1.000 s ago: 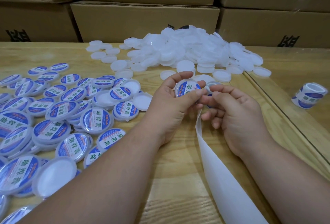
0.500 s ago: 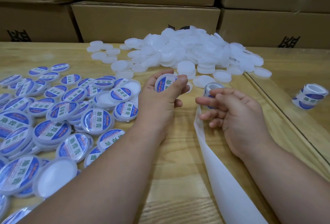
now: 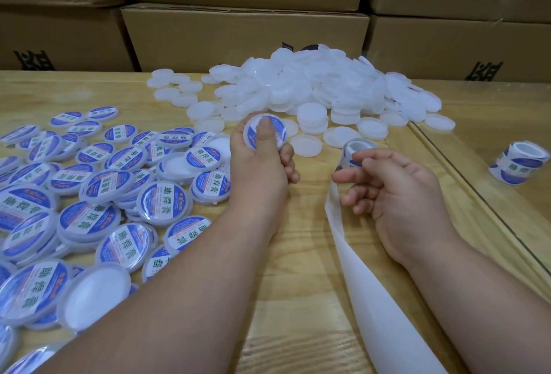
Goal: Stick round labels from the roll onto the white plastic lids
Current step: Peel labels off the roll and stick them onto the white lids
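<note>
Leftward and away from the roll goes the freshly labelled lid (image 3: 265, 135) since a second ago, when both hands met over it at the middle of the desk (image 3: 298, 254). The left hand (image 3: 258, 165) holds it up off the desk, fingers curled round its rim and the thumb pressed flat across the blue label, probably to rub the sticker down before the lid joins the finished ones. The right hand (image 3: 396, 185) has stayed near the label roll (image 3: 353, 151), fingers loosely curled with the fingertips at the roll's near edge; whether its grip actually pinches the roll or the next label I cannot tell. From under that hand the spent backing strip (image 3: 366, 278) trails toward the near edge, kept out of the way. Labelled lids (image 3: 89, 194) lie spread on the left, within the left hand's reach for dropping. The heap of blank white lids (image 3: 313, 87) sits ahead, handy for the next pick. A second roll (image 3: 520, 163) waits well apart on the right, before stacked cardboard boxes (image 3: 238, 36).
</note>
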Demonstrator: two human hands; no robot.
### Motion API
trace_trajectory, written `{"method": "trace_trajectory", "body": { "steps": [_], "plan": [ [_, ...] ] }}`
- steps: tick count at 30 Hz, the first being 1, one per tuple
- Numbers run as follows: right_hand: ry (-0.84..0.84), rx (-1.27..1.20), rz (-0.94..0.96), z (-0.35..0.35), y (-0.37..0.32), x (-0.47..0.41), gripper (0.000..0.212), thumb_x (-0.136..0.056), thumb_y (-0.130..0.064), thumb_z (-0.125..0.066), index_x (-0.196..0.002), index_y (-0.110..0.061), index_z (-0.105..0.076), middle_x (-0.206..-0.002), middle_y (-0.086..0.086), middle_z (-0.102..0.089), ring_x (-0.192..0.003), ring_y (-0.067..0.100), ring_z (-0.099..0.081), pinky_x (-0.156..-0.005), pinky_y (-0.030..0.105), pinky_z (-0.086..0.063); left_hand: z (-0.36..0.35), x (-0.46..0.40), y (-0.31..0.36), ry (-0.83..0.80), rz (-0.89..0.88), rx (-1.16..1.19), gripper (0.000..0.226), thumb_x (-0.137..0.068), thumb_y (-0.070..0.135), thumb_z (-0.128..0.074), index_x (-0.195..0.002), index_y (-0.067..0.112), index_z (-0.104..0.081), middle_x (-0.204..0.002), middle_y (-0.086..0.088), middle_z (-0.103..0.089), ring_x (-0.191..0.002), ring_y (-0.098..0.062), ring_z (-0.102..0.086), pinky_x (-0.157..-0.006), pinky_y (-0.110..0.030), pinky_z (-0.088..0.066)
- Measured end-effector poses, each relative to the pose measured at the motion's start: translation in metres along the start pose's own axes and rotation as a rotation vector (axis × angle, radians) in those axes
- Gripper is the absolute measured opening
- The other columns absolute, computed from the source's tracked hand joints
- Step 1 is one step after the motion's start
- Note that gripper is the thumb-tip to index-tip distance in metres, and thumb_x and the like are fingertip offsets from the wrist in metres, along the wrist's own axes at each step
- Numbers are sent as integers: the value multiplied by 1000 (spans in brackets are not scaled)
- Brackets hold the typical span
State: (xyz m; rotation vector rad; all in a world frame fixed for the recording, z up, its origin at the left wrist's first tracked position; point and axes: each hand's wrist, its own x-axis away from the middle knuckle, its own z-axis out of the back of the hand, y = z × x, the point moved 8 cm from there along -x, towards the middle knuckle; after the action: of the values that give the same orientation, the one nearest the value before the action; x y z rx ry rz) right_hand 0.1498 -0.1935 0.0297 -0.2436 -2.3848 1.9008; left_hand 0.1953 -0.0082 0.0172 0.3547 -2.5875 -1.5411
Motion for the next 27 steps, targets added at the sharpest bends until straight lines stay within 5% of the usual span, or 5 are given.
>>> {"method": "trace_trajectory", "body": {
  "steps": [8,12,17,24,27],
  "plan": [
    [1,2,4,1,2,-1,16,-97,-4,-50,-96,-8,-65,-78,18,-75,-48,21,-59,-43,24,-43,14,0,-2,176,52,143,43,-100,2,-48,-139,17,-39,-83,1,-66,-51,-9,-52,-49,-25,-47],
    [0,1,5,2,3,-3,16,-97,-5,-50,-96,-8,-65,-77,19,-75,-48,21,-58,-43,25,-43,22,-1,1,244,99,280,11,-104,11,-52,-105,12,-63,-88,6,-75,-54,-6,-59,-50,-21,-47],
    [-4,2,8,2,3,-3,16,-97,-5,-50,-96,-7,-66,-76,18,-74,-47,21,-58,-43,25,-43,25,-2,4,256,102,371,19,-109,34,-43,-113,20,-56,-96,10,-79,-81,-8,-75,-56,-18,-46],
    [3,-7,25,2,2,-2,17,-96,-4,-51,-93,-8,-67,-71,16,-73,-46,20,-56,-43,25,-41,23,0,7,205,125,211,45,-106,54,-37,-104,20,-65,-90,3,-80,-76,-7,-74,-64,-21,-49],
    [21,3,42,2,0,-1,18,-95,-4,-51,-90,-10,-68,-68,15,-71,-44,19,-53,-41,24,-39,6,8,16,69,-87,-316,19,-104,31,-48,-103,28,-67,-95,12,-78,-85,5,-68,-76,-18,-48]
  ]
}}
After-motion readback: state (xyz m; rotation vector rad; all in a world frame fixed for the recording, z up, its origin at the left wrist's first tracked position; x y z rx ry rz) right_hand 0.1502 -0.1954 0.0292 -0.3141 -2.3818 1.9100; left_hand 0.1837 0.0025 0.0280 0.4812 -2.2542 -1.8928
